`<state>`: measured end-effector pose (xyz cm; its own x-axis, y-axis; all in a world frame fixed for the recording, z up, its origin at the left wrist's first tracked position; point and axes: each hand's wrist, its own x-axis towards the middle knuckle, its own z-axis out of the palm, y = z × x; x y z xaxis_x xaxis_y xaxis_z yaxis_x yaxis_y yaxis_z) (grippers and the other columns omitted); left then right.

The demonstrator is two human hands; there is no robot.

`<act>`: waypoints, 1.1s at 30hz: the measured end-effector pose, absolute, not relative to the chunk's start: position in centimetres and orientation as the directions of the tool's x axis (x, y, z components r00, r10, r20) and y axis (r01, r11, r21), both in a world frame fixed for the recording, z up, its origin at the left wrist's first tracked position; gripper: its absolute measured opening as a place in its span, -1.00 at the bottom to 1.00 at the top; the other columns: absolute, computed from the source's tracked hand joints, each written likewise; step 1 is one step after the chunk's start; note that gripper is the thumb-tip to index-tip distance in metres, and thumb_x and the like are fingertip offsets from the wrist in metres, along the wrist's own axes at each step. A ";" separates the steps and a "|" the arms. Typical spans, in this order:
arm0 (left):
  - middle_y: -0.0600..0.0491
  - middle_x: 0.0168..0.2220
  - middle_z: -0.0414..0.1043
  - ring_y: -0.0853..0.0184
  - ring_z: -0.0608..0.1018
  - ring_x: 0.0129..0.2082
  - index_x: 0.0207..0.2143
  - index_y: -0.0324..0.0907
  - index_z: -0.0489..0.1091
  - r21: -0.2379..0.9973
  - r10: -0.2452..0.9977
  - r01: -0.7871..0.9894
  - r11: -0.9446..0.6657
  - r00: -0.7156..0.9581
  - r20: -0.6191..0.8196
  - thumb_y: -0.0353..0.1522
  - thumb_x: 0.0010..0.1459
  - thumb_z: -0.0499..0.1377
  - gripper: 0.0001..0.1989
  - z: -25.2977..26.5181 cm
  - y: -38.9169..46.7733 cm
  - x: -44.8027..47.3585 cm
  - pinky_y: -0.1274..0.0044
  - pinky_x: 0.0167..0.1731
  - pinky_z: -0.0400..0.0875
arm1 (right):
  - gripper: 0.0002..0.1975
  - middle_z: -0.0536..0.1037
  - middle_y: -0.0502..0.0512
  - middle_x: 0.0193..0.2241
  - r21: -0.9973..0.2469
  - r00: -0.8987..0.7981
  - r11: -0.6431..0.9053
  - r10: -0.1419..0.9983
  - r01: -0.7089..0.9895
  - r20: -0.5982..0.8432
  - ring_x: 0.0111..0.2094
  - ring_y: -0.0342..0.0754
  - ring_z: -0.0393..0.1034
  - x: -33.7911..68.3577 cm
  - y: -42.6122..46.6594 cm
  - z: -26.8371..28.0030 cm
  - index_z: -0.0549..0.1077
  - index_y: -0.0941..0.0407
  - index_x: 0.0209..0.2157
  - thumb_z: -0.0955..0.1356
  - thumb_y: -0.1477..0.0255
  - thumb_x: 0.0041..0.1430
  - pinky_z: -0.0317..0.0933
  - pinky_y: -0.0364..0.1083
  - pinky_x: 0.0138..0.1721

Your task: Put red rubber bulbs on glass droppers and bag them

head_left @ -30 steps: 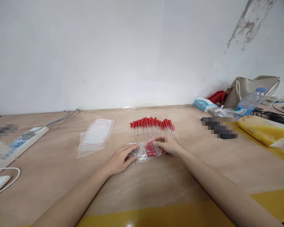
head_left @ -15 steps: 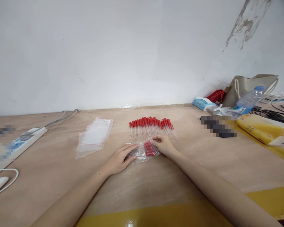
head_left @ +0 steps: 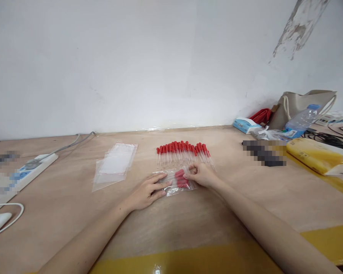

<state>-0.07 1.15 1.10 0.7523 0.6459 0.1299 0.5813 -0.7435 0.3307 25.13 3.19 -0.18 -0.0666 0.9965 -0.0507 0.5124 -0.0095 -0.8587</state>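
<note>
In front of me lies a clear plastic zip bag (head_left: 171,191) with several red-bulbed droppers (head_left: 181,179) inside, their bulbs towards its right end. My left hand (head_left: 148,192) is open, with its fingers spread and resting on the bag's left part. At the right end, my right hand (head_left: 201,175) pinches the bag's edge between thumb and fingers. Just beyond the bag is a row of loose droppers (head_left: 175,152), red bulbs pointing away from me and clear stems towards me; my right hand hides some of the stem tips.
Flat clear bags (head_left: 112,163) lie overlapping to the left. A power strip (head_left: 42,165) with a grey cable is farther left. On the right are a dark, partly pixelated object (head_left: 264,154), a yellow pack (head_left: 314,156), a plastic bottle (head_left: 303,118) and a blue box (head_left: 246,125).
My left fingers have spread, the index finger now reaching farther over the bag. My right hand has shifted slightly right along the bag's edge. The bulbs look paler through the plastic.
</note>
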 end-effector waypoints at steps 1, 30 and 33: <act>0.09 0.20 0.01 0.26 0.10 0.18 0.07 0.06 0.19 0.335 0.631 0.567 -0.753 0.766 0.121 -0.24 0.21 -0.05 -0.64 1.2 1.2 -0.1 0.31 0.11 0.03 | -0.71 0.32 -0.14 -0.69 -0.891 -0.104 -0.037 0.990 0.452 -0.094 -0.65 -0.27 0.19 25.1 3.2 -0.1 0.34 0.17 -0.47 0.45 0.36 -0.25 0.01 -0.26 -0.64; -0.12 -0.33 0.45 0.13 0.48 -0.28 -0.25 -0.20 0.36 -0.125 0.878 0.875 -0.468 0.477 0.049 -0.55 -0.02 -0.04 -0.70 3.7 1.8 -2.7 0.29 -0.11 0.14 | -0.80 0.38 -0.05 -0.56 -0.967 -0.319 -0.085 0.934 0.239 -0.161 -0.68 -0.32 0.19 24.9 1.5 -0.5 0.28 0.16 -0.44 0.35 0.34 -0.02 0.08 -0.31 -0.73; -0.16 -0.22 0.42 0.13 0.46 -0.20 -0.14 -0.24 0.32 -0.155 0.886 0.886 -0.437 0.454 0.095 -0.57 -0.03 -0.07 -0.61 3.1 4.9 -2.9 0.30 -0.05 0.10 | -0.79 0.34 -0.08 -0.60 -0.959 -0.278 -0.059 0.950 0.278 -0.139 -0.67 -0.31 0.19 25.0 1.6 -0.8 0.27 0.15 -0.43 0.36 0.33 -0.03 0.07 -0.32 -0.73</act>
